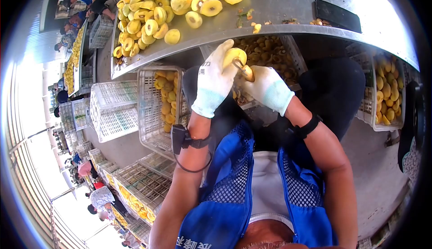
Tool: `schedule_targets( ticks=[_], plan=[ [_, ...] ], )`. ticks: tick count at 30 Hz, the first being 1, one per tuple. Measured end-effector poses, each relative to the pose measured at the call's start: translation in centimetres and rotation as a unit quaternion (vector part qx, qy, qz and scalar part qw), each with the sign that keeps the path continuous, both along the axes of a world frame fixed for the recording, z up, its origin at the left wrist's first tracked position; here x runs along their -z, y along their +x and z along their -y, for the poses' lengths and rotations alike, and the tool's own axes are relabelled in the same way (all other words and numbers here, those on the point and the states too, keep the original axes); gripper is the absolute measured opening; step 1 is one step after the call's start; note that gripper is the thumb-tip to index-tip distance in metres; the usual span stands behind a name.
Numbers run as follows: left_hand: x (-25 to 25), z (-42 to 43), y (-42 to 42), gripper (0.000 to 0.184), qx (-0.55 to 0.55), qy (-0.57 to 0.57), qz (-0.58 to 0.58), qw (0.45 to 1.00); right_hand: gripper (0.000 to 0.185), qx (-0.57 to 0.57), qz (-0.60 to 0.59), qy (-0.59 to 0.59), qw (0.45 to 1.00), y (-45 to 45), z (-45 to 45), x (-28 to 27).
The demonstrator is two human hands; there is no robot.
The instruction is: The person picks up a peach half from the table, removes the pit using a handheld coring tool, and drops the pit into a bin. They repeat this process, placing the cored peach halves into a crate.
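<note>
My left hand (216,79), in a white and pale green glove, is closed round a halved yellow fruit (235,56) just past the metal table's edge. My right hand (265,86), gloved the same way, is closed at the lower side of that fruit, beside a small curved metal piece and a brownish-yellow bit; most of whatever it grips is hidden by the fingers. Halved yellow fruits (155,15) are heaped on the metal table (202,30), several with brown centres facing up. Below both hands, a crate (294,60) holds darker fruit pieces.
A black tray-like object (337,15) lies on the table at the right. White crates of yellow fruit stand at left (143,91) and right (372,109). Stacked empty crates (114,109) are further left. Several people sit near other tables and crates at far left.
</note>
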State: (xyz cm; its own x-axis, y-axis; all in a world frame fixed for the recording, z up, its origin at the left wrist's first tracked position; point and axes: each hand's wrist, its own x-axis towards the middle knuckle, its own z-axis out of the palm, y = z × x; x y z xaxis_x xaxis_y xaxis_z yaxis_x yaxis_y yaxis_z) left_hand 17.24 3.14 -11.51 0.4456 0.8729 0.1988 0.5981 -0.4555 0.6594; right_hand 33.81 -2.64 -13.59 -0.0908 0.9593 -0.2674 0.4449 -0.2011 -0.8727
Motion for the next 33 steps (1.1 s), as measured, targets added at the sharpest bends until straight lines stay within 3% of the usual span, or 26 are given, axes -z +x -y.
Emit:
schedule_targets(
  ticks=[3,6,9,12,14,15,18,21,27,33],
  plan=[
    [0.1,-0.2,-0.7,0.048,0.038,0.034,-0.017,0.999,0.029,-0.006,0.025,0.061,0.998,-0.5,0.3,1.4],
    [-0.6,-0.1,-1.2,0.05,0.072,-0.013,0.022,0.997,0.028,-0.017,-0.099,-0.056,0.993,-0.1,0.5,-0.6],
    [0.2,0.0,-1.9,0.06,0.094,-0.219,0.259,0.936,0.028,-0.044,-0.157,-0.179,0.97,-0.3,0.2,-2.1],
    [1.7,0.7,-1.2,0.052,0.008,-0.246,0.349,0.904,0.027,-0.059,-0.155,-0.167,0.972,-0.9,0.3,-1.0],
    [2.0,1.2,-0.2,0.048,-0.038,-0.252,0.412,0.875,0.026,-0.051,-0.125,-0.078,0.988,-1.3,0.7,0.3],
    [2.0,1.1,0.1,0.047,-0.053,-0.26,0.406,0.874,0.026,-0.048,-0.109,-0.034,0.992,-1.5,0.8,0.7],
    [1.3,0.9,0.5,0.047,-0.077,-0.271,0.372,0.885,0.021,-0.049,-0.124,-0.047,0.99,-1.6,1.0,0.8],
    [0.6,1.4,0.8,0.046,-0.059,-0.237,0.38,0.892,0.02,-0.065,-0.202,-0.163,0.964,-1.7,1.2,-0.7],
    [0.4,1.6,0.1,0.041,0.02,-0.315,0.446,0.837,0.025,-0.046,-0.348,-0.287,0.891,-1.0,2.6,-4.0],
    [1.4,1.4,-0.2,0.04,0.051,-0.396,0.466,0.79,0.022,-0.068,-0.487,-0.308,0.815,-1.1,3.5,-1.4]
  ],
)
